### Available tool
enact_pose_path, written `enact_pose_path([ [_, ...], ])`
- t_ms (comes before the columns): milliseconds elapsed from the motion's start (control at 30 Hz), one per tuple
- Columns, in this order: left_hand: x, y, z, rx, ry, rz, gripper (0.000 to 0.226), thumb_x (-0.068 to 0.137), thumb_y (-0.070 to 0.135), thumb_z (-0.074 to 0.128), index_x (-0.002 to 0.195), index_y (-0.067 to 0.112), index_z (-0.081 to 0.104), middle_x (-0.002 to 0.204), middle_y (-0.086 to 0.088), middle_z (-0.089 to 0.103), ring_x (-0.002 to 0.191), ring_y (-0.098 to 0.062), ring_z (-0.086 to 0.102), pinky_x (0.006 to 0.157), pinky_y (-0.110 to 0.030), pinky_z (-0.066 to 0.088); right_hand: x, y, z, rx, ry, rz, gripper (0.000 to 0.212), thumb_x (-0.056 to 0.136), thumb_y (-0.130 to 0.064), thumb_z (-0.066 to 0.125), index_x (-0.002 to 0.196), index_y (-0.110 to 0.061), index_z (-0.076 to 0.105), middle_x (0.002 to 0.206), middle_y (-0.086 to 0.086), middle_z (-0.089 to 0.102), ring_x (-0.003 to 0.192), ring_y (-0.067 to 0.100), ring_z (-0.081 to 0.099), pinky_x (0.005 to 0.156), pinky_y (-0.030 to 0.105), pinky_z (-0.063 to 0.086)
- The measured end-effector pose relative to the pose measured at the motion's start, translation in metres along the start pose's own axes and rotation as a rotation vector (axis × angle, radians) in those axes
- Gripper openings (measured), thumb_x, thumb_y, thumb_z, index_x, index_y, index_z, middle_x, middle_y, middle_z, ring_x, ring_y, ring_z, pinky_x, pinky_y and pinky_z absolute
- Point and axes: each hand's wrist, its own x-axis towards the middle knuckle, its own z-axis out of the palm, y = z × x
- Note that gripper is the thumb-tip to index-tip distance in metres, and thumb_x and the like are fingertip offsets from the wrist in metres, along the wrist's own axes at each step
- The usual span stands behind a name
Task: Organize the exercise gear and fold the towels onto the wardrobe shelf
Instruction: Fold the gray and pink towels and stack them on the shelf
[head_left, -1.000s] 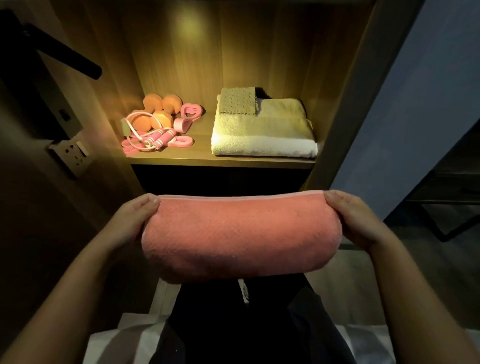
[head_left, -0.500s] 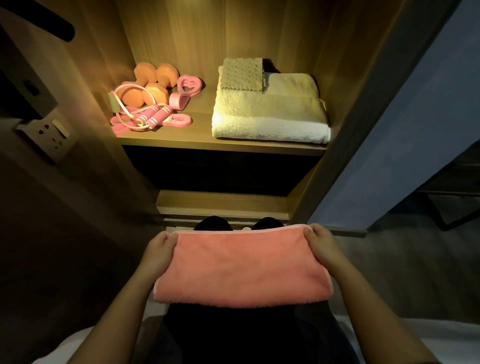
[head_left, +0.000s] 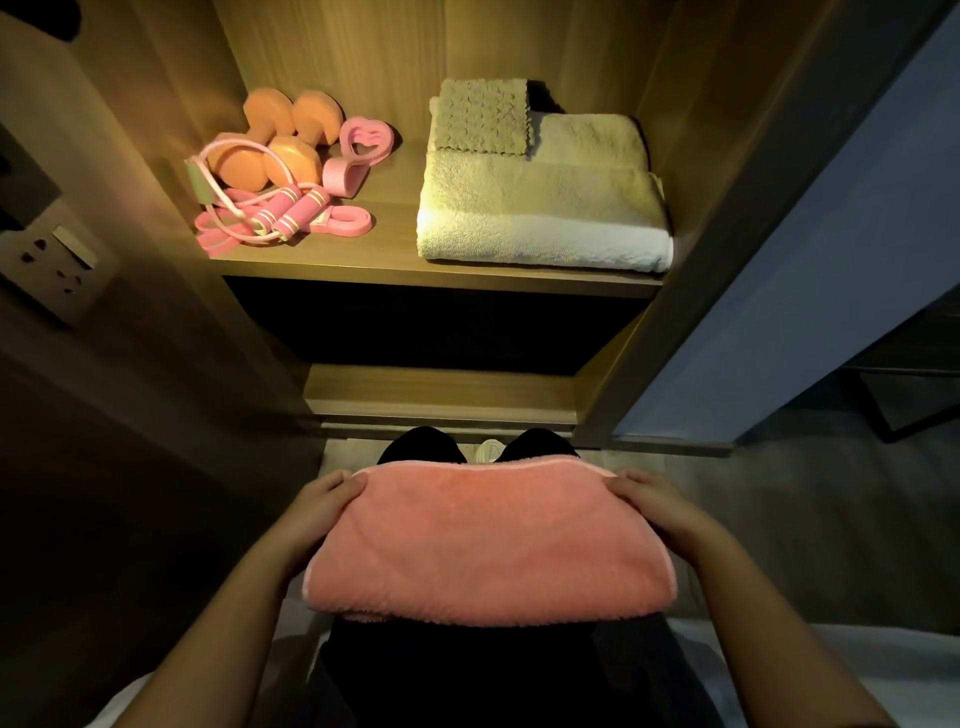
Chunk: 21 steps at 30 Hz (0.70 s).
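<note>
Item: pink towel (head_left: 488, 540), folded, lying across the person's knees below the wardrobe shelf (head_left: 395, 270).

The left hand (head_left: 317, 512) and right hand (head_left: 660, 512) are staying well apart, each gripping one far corner of the towel. Risk: with only the ends being held, the middle is likely to sag on lifting and the fold could be coming open. Shelf contents: a cream towel (head_left: 540, 208) is taking up the right side, with a small cloth (head_left: 483, 117) sitting on its back corner. Orange dumbbells (head_left: 280, 140), a pink skipping rope (head_left: 275, 213), a heart-shaped grip ring (head_left: 363, 140) and a flat band (head_left: 337, 226) are crowding the left. Little bare shelf is showing between the groups, so the pink towel probably belongs on top of the cream one. Sliding it in carelessly could be pushing the small cloth off the back.
</note>
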Motion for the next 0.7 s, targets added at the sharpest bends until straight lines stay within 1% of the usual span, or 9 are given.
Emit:
enact_pose_path([
  [100, 0.002, 0.0, -0.006, -0.015, -0.058, -0.036, 0.033, 0.099, 0.04, 0.048, 0.1, 0.012, 0.067, 0.099, -0.011, 0.066, 0.085, -0.025, 0.063, 0.068, -0.035, 0.046, 0.002, -0.006, 0.0, 0.185, -0.001, -0.031, 0.016, 0.097, -0.018, 0.055, 0.088, -0.009, 0.065, 0.081, 0.007, 0.064, 0.074, 0.019, 0.058, 0.065, 0.032, 0.045],
  [167, 0.003, -0.002, -0.009, -0.025, -0.056, -0.044, 0.032, 0.099, 0.039, 0.048, 0.1, 0.013, 0.067, 0.101, -0.011, 0.066, 0.086, -0.025, 0.064, 0.068, -0.035, 0.045, 0.005, -0.01, 0.002, 0.234, -0.014, -0.047, 0.015, 0.097, -0.018, 0.056, 0.093, -0.01, 0.067, 0.084, 0.007, 0.066, 0.076, 0.019, 0.06, 0.067, 0.031, 0.047],
  [267, 0.002, -0.006, -0.011, -0.049, -0.07, -0.064, 0.031, 0.099, 0.039, 0.049, 0.099, 0.014, 0.067, 0.1, -0.011, 0.066, 0.088, -0.025, 0.063, 0.069, -0.035, 0.044, 0.012, -0.011, 0.006, 0.228, -0.001, -0.043, 0.016, 0.096, -0.022, 0.057, 0.092, -0.01, 0.066, 0.087, 0.008, 0.064, 0.077, 0.02, 0.06, 0.066, 0.032, 0.047],
  [400, -0.002, -0.012, -0.012, -0.027, -0.102, -0.132, 0.031, 0.099, 0.039, 0.049, 0.106, 0.015, 0.067, 0.108, -0.011, 0.066, 0.1, -0.028, 0.062, 0.074, -0.037, 0.044, 0.019, -0.008, 0.006, 0.211, -0.002, 0.031, 0.014, 0.096, -0.02, 0.058, 0.094, -0.01, 0.067, 0.087, 0.01, 0.067, 0.075, 0.02, 0.062, 0.064, 0.032, 0.048],
  [467, -0.005, -0.009, -0.013, -0.031, -0.081, -0.115, 0.028, 0.099, 0.036, 0.05, 0.104, 0.015, 0.068, 0.107, -0.011, 0.066, 0.097, -0.027, 0.063, 0.072, -0.036, 0.045, 0.02, -0.007, 0.003, 0.181, -0.004, 0.044, 0.013, 0.095, -0.019, 0.059, 0.09, -0.009, 0.066, 0.086, 0.011, 0.066, 0.074, 0.021, 0.061, 0.063, 0.033, 0.049],
  [500, -0.006, -0.006, -0.012, -0.035, -0.037, -0.081, 0.026, 0.098, 0.035, 0.051, 0.102, 0.016, 0.069, 0.106, -0.011, 0.067, 0.094, -0.026, 0.064, 0.069, -0.034, 0.046, 0.02, -0.007, 0.001, 0.164, 0.019, 0.019, 0.013, 0.095, -0.018, 0.06, 0.089, -0.009, 0.066, 0.086, 0.011, 0.066, 0.074, 0.021, 0.061, 0.064, 0.033, 0.049],
  [567, -0.008, 0.005, -0.013, -0.038, 0.121, 0.048, 0.02, 0.096, 0.033, 0.056, 0.097, 0.019, 0.07, 0.099, -0.007, 0.068, 0.089, -0.023, 0.065, 0.065, -0.03, 0.045, 0.018, -0.012, -0.004, 0.143, 0.126, -0.099, 0.011, 0.094, -0.02, 0.062, 0.087, -0.012, 0.067, 0.082, 0.007, 0.065, 0.073, 0.02, 0.058, 0.062, 0.031, 0.047],
  [633, -0.013, 0.023, -0.016, -0.055, 0.288, 0.221, 0.014, 0.094, 0.033, 0.06, 0.091, 0.025, 0.071, 0.088, 0.002, 0.07, 0.084, -0.018, 0.066, 0.063, -0.027, 0.046, 0.015, -0.024, -0.008, 0.171, 0.242, -0.269, 0.009, 0.093, -0.021, 0.063, 0.086, -0.019, 0.068, 0.077, -0.001, 0.064, 0.071, 0.013, 0.056, 0.06, 0.027, 0.044],
  [700, -0.021, 0.045, -0.021, -0.141, 0.378, 0.401, 0.01, 0.091, 0.03, 0.064, 0.089, 0.024, 0.072, 0.084, 0.005, 0.071, 0.08, -0.01, 0.066, 0.064, -0.025, 0.047, 0.009, -0.043, -0.014, 0.247, 0.308, -0.397, 0.006, 0.092, -0.023, 0.065, 0.089, -0.028, 0.068, 0.077, -0.011, 0.066, 0.07, 0.005, 0.058, 0.058, 0.02, 0.045],
])
